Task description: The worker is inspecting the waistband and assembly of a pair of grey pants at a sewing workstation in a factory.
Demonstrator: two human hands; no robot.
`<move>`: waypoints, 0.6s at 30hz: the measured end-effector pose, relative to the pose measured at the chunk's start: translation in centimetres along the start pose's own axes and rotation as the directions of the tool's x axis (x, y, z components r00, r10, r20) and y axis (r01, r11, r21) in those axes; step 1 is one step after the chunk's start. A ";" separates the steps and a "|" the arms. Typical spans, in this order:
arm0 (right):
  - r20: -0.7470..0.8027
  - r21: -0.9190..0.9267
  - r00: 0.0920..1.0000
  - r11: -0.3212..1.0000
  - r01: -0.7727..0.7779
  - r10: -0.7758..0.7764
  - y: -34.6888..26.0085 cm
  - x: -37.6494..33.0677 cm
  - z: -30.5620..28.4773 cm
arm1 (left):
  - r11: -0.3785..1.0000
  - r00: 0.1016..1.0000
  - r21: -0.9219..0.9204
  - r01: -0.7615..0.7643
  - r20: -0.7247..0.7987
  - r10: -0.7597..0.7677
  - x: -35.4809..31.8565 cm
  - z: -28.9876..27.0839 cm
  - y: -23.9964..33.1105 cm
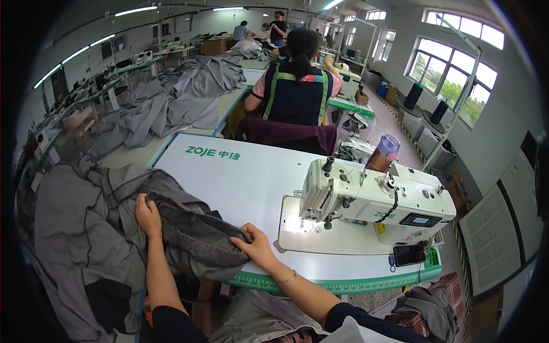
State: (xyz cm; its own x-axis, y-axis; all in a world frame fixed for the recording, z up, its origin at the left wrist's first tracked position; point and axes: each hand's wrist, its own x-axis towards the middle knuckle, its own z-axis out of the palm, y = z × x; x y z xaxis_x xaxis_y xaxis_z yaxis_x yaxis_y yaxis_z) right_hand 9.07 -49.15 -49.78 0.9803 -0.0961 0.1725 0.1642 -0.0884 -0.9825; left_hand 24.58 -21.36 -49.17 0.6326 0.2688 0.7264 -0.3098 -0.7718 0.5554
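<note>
We see the white desk [240, 177] beyond both hands, the sewing machine [372, 200] right of them. Dark grey fabric [197, 234] lies at the desk's near edge, left hand [147, 216] and right hand [254, 247] clamped on it.

Dark grey garment [197, 234] w/ faint fine check is gripped by left hand [148, 216] and right hand [255, 247]. Lighter plain grey fabric [74, 228] is heaped to the left. Table top [240, 177] is seen in white, edged w/ a green measuring strip [343, 284]. Sewing machine [372, 200] is finished in off-white w/ black knobs and a dark display panel. Thread cone [382, 154] is brown under a purple-tinted clear cap. A co-worker's vest [296, 94] is navy, trimmed w/ green and grey stripes over pink sleeves. Chair cover [286, 136] is dark maroon.
</note>
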 end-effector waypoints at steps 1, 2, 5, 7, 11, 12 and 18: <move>-0.004 -0.002 1.000 1.000 0.002 -0.002 0.0 0.0 0.0 | 1.000 1.000 -0.002 -0.001 -0.009 0.001 0.0 0.1 0.0; -0.004 -0.003 1.000 1.000 0.000 0.000 0.1 0.0 0.0 | 1.000 1.000 -0.004 -0.001 -0.018 0.001 -0.1 0.2 0.0; 0.006 0.012 1.000 1.000 0.005 -0.005 0.0 0.0 0.1 | 1.000 1.000 0.010 0.022 -0.008 -0.022 0.1 -0.1 -0.2; 0.011 -0.006 1.000 1.000 -0.007 0.007 0.1 0.1 0.1 | 1.000 1.000 0.011 0.017 -0.012 -0.017 0.1 -0.1 -0.2; 0.007 -0.004 1.000 1.000 -0.008 0.008 0.0 0.2 0.0 | 1.000 1.000 0.001 -0.001 -0.009 0.001 0.1 -0.1 0.2; 0.007 -0.006 1.000 1.000 -0.008 0.008 0.1 0.2 0.0 | 1.000 1.000 0.002 0.000 -0.007 0.000 0.1 0.0 0.2; 0.023 0.005 0.999 0.999 -0.033 0.033 0.1 0.2 0.1 | 0.999 0.999 0.004 0.047 0.020 -0.047 0.1 0.0 -0.5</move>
State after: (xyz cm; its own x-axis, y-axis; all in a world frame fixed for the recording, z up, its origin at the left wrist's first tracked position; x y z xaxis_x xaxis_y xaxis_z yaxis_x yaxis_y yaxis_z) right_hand 9.26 -49.09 -49.89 0.9875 -0.0762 0.1383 0.1321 -0.0805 -0.9880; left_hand 24.79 -20.96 -49.39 0.6603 0.2934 0.6913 -0.2769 -0.7606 0.5872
